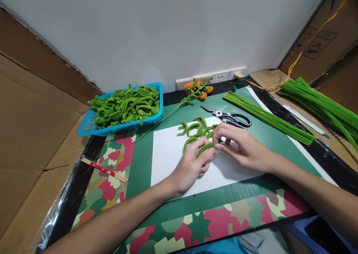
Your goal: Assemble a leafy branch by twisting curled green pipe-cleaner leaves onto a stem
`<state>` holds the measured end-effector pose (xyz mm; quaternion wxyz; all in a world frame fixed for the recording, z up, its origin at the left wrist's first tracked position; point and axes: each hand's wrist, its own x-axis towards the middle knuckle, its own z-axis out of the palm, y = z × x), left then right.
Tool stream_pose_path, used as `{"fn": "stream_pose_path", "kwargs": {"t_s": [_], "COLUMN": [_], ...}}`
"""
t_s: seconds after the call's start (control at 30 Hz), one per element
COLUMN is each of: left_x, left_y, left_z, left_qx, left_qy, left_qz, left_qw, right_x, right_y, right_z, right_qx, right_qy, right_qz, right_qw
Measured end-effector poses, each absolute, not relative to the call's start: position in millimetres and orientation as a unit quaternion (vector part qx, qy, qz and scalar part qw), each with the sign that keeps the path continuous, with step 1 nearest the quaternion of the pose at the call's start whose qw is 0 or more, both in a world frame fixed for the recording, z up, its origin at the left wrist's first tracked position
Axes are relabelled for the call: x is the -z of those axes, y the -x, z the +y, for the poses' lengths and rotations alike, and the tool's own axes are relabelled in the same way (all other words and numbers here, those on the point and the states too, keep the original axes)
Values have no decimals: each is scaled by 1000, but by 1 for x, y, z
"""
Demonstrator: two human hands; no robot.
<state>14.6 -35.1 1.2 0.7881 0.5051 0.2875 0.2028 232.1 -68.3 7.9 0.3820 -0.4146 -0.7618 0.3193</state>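
Note:
Over the white sheet [170, 172], my left hand [194, 164] is closed round a short green fuzzy stem [206, 149], which lies along the thumb and index finger. My right hand [237, 146] pinches at the far tip of that same stem, its fingertips meeting those of my left hand. Just beyond both hands, several curled green pieces [194, 129] lie on the sheet, partly hidden by my fingers. Scissors [229, 116] with black and grey handles rest behind my right hand, blades slightly apart.
A blue basket [161, 101] heaped with green pieces stands back left. An orange flower stem [203, 95] lies behind the scissors. Long green stems [268, 116] stretch right, with another bundle [321, 101] farther right. Paper-wrapped chopsticks [103, 169] lie left. Cardboard stands on both sides.

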Motion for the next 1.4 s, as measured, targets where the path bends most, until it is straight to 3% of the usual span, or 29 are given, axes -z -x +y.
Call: {"fn": "stream_pose_path", "kwargs": {"t_s": [0.33,0.83,0.93,1.13,1.4], "left_x": [2,0,0,2,-2], "left_y": [-14,-16,-16,-15,-16], "left_z": [-36,-37,-37,-38,-41], "left_qx": [-210,-209,-223,-253,-263], "left_qy": [-511,-540,-531,-498,-511], "left_qz": [278,287,295,313,329], "left_qw": [786,763,763,768,749], "right_x": [-8,-6,-6,2,0], "right_y": [-230,-220,-226,-228,-228], "right_z": [-72,-70,-69,-71,-75], "right_qx": [-289,-422,-373,-149,-162], "right_qy": [441,454,452,436,460], "right_qz": [-753,-617,-654,-777,-783], "right_qw": [393,485,478,429,386]}}
